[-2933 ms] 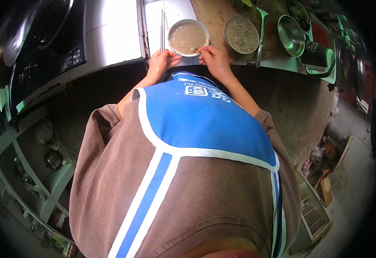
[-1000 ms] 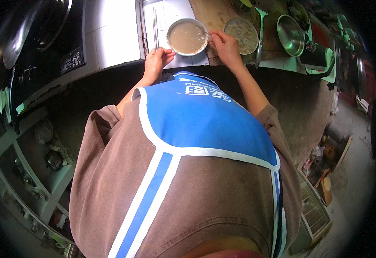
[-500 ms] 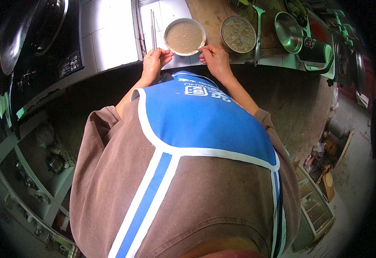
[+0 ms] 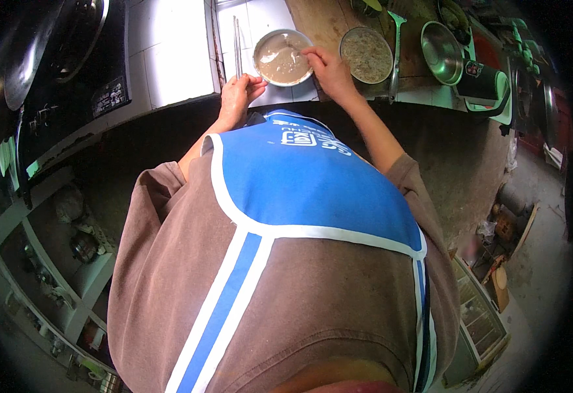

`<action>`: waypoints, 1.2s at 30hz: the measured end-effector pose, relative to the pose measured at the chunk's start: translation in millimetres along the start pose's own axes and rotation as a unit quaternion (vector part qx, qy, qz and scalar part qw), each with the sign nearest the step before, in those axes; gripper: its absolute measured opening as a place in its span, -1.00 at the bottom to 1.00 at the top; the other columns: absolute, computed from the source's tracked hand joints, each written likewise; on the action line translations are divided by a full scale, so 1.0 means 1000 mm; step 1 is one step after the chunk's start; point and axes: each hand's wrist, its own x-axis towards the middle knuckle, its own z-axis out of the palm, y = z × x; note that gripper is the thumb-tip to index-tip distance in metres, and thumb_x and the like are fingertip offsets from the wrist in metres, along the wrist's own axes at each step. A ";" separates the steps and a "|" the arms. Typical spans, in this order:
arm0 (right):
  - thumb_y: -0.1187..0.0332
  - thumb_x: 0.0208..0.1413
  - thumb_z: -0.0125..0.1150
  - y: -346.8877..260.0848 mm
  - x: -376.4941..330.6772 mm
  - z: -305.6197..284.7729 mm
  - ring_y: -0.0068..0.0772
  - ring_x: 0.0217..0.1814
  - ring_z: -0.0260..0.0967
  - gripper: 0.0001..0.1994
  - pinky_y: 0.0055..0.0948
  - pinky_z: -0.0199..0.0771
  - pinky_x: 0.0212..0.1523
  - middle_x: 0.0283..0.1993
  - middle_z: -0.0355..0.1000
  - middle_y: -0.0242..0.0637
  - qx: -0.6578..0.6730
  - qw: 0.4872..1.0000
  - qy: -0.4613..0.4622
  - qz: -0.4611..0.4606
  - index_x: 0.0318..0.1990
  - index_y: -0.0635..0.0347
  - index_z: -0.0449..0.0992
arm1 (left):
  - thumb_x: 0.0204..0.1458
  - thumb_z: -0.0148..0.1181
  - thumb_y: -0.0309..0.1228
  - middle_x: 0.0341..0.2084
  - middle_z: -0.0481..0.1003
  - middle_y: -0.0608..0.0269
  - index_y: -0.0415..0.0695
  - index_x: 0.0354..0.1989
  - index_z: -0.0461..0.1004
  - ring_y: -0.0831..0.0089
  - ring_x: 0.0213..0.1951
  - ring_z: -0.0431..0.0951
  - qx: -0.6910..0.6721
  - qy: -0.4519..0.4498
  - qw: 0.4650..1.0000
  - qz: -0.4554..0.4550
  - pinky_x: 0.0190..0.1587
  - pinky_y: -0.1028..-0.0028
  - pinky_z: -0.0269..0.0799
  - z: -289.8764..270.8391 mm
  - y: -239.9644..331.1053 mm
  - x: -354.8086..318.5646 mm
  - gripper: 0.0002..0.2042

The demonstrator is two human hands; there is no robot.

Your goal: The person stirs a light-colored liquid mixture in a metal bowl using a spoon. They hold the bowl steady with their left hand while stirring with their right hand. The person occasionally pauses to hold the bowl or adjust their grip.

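The round white bowl [image 4: 286,84] near the white-tiled counter's [image 4: 266,16] front edge looks heavy and sloshy; hold its rim. Left hand [image 4: 236,96] pinches thin silver sticks [image 4: 238,49]; right hand's [image 4: 331,73] grip, I cannot tell.

Left to right on the counter [image 4: 319,23] we have chopsticks [image 4: 237,46], first bowl [image 4: 286,84] with liquid [image 4: 274,64] in it, second bowl [image 4: 379,82], long utensil [image 4: 396,59], basin [image 4: 441,56]. We put the left hand [image 4: 236,97] at the chopsticks' near end, left of the first bowl; right hand [image 4: 329,72] at that bowl's right rim, reaching between both bowls. Cooktop [image 4: 115,62] sits far left.
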 end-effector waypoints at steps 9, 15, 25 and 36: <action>0.33 0.03 -0.01 0.000 -0.023 -0.012 -0.11 -0.37 0.46 -0.78 -0.28 0.43 -0.30 -0.41 0.47 -0.05 -0.050 0.998 0.002 0.028 -0.31 0.24 0.53 | 0.17 -0.23 -0.35 -0.28 0.43 0.00 -0.31 -0.32 0.32 0.26 -0.14 0.48 0.063 0.020 0.998 -0.019 -0.05 0.37 0.41 0.004 0.008 -0.004 -0.75; 0.37 0.00 0.01 -0.010 -0.038 -0.005 -0.28 -0.46 0.46 -0.80 -0.35 0.44 -0.36 -0.48 0.47 -0.10 0.065 0.992 -0.035 0.100 -0.32 0.25 0.53 | 0.16 -0.21 -0.31 -0.27 0.46 0.07 -0.22 -0.29 0.33 0.31 -0.13 0.47 0.112 0.000 0.994 0.002 -0.03 0.31 0.36 -0.003 0.002 0.002 -0.76; 0.40 0.01 0.02 -0.035 -0.027 0.006 -0.07 -0.22 0.40 -0.82 -0.25 0.39 -0.18 -0.26 0.44 -0.10 -0.076 0.988 -0.092 -0.095 -0.25 0.19 0.49 | 0.16 -0.21 -0.30 -0.26 0.47 0.07 -0.19 -0.31 0.34 0.32 -0.12 0.46 0.114 0.010 0.993 0.000 -0.02 0.29 0.34 -0.003 0.003 0.000 -0.76; 0.37 0.03 0.05 -0.012 0.010 -0.019 -0.11 -0.18 0.40 -0.83 -0.31 0.38 -0.15 -0.20 0.43 -0.16 -0.084 0.987 -0.080 -0.115 -0.23 0.15 0.48 | 0.11 -0.18 -0.30 -0.32 0.49 0.16 -0.18 -0.36 0.35 0.42 -0.20 0.48 0.111 0.017 0.994 0.007 -0.09 0.36 0.35 -0.004 0.000 0.002 -0.78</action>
